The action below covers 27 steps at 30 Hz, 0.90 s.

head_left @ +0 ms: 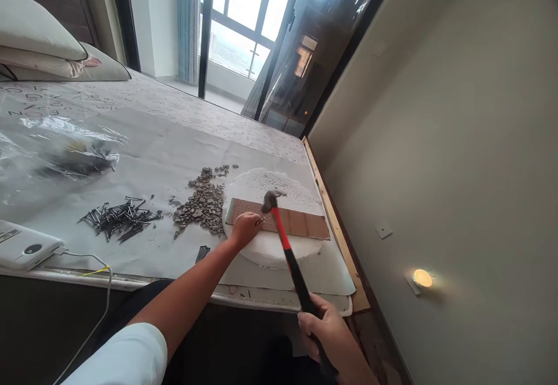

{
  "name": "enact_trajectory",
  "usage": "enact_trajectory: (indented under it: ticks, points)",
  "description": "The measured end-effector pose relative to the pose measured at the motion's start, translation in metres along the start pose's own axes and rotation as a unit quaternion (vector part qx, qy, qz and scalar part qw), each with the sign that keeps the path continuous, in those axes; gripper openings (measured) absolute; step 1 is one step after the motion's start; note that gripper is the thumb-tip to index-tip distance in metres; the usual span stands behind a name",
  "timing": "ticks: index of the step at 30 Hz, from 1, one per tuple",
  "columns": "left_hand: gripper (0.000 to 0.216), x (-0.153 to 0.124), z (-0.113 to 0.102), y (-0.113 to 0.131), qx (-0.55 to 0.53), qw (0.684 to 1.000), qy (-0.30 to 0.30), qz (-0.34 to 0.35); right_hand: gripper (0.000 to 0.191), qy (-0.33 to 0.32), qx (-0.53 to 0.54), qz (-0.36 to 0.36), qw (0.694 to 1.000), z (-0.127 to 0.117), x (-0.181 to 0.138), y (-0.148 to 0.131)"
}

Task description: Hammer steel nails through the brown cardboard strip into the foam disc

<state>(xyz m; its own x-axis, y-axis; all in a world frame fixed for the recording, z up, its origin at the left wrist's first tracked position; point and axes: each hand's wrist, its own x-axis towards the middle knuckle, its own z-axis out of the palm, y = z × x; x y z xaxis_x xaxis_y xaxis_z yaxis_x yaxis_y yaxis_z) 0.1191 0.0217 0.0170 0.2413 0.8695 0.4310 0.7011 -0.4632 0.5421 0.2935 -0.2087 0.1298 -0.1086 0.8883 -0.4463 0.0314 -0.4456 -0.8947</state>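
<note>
To the near right of the brown board (303, 223), the right hand (325, 324) is closed around the hammer (293, 266), whose head overlaps the board. Closer, at the board's left part, the left hand (246, 228) is almost closed and seems to pinch a small object (260, 221). The board runs lengthwise left to right, upon the white slab (279, 182).

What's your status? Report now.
Right hand gripping black-and-red claw hammer. Left hand at brown perforated rectangular board. Left hand near hammer head, possibly in the way.
</note>
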Motion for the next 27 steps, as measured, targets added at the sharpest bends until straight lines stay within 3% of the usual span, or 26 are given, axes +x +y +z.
enact_trajectory:
  ticks: [4,11,16,21,24,27]
  points:
    - [0.019,0.0,0.001,-0.002,-0.001,1.0,-0.009,0.027,0.059,0.005,0.016,0.005,1.0,-0.001,0.0,0.002]
    - [0.01,0.002,-0.004,-0.003,-0.032,0.999,-0.001,0.012,0.051,0.015,0.044,-0.027,0.999,-0.007,-0.003,0.005]
    - [0.008,0.003,-0.014,0.0,-0.112,0.991,0.048,-0.05,0.043,-0.012,0.034,0.014,0.999,-0.003,0.014,0.02]
    - [0.01,0.006,-0.021,0.002,-0.213,0.972,0.048,-0.087,0.057,0.001,0.049,-0.025,0.999,-0.008,0.008,0.016]
    - [0.015,0.01,-0.035,0.001,-0.245,0.962,0.06,-0.107,0.064,-0.003,0.082,-0.038,0.996,-0.01,0.01,0.017]
    - [0.018,0.011,-0.061,-0.005,-0.189,0.967,0.1,-0.136,0.066,-0.021,0.135,-0.038,0.99,-0.012,0.022,0.023]
